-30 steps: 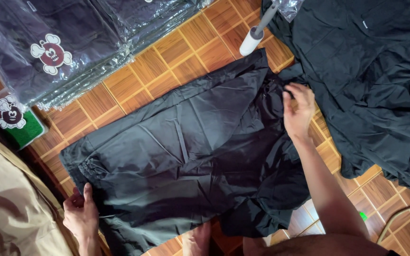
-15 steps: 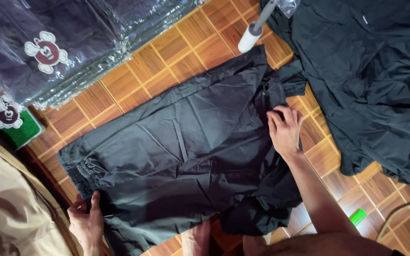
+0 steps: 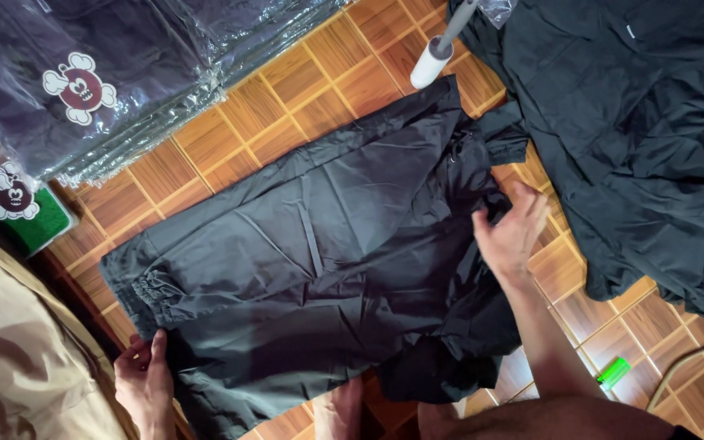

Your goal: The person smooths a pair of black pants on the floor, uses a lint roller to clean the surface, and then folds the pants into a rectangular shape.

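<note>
Along the left edge of the wooden floor (image 3: 287,90), the left hand (image 3: 144,383) pinches the gathered end of the black garment (image 3: 311,244) to keep it spread flat, while the right hand (image 3: 508,236) hovers open-fingered over its bunched right side, gripping nothing.

Brightness: even, moderately bright indoor light; the wooden floor (image 3: 287,90) reads warm and clear.
Glare: white streaks on the plastic-wrapped garment stack (image 3: 124,73) at upper left.
Sheen: soft highlights along creases of the black garment (image 3: 311,236).
Shadows: soft and short, darkest in the folds near the bottom edge.
Blur: the right hand (image 3: 511,232) is slightly smeared; the rest is sharp.
</note>
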